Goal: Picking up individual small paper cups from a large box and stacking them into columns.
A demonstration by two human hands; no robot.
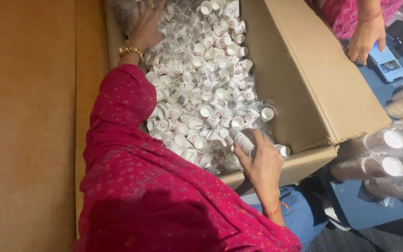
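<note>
Paper cups point(201, 88), too many to count, lie loose in the cardboard box point(313, 84). The right hand point(262, 163) is clamped on one nested stack of cups point(244, 141) at the box's near edge, long axis toward the heap. The left hand point(146, 25), fingers spread, rests on cups at the far corner.

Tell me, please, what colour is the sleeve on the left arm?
The sleeve is deep pink-red with small dots, seen in the head view.

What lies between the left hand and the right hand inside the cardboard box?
In the head view, loose small white paper cups fill the box between the left hand and the right hand, which holds a cup stack.
</note>
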